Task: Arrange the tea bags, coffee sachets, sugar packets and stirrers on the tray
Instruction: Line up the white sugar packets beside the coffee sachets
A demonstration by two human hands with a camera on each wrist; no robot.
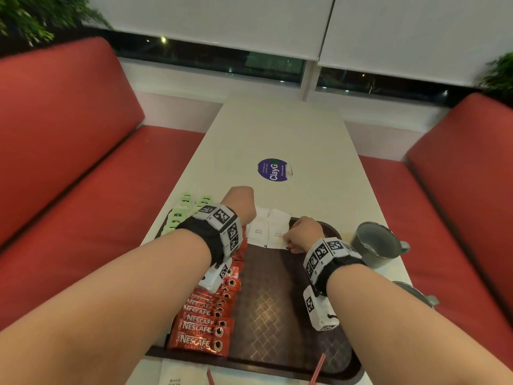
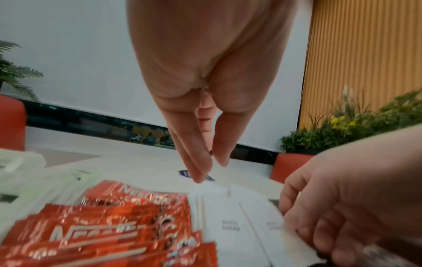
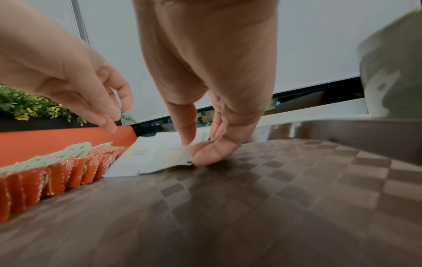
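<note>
on tray (image 1: pixel 280 315), right hand (image 1: pixel 304 234) pinches sugar packet (image 1: pixel 277 232).

A café or canteen booth. Red padded benches (image 1: pixel 69 129) flank the white counter (image 1: pixel 277 134) at 9 and 3 o'clock. Blinds (image 1: pixel 222 20) cover windows at 12.

White table (image 1: pixel 280 134) runs from 6 toward 12 o'clock, w/ a round purple sticker (image 1: pixel 273 169) near its middle. Red upholstered bench (image 1: pixel 69 140) at 9 o'clock, backrest rising to 10; matching red bench (image 1: pixel 458 184) at 3 o'clock. White roller blinds (image 1: pixel 222 20) cover most of the window at 12, pulled nearly down; a dark strip of glass (image 1: pixel 211 58) below them shows small lights outside. Green foliage (image 1: pixel 30 15) at 11 o'clock, more greenery (image 1: pixel 499 73) at 2. Left wrist view: ribbed yellow-orange wall panel (image 2: pixel 365 54) at 2 o'clock, w/ yellow-flowered plants (image 2: pixel 356 124) under it at 3. Lighting dim, indoor.
</note>
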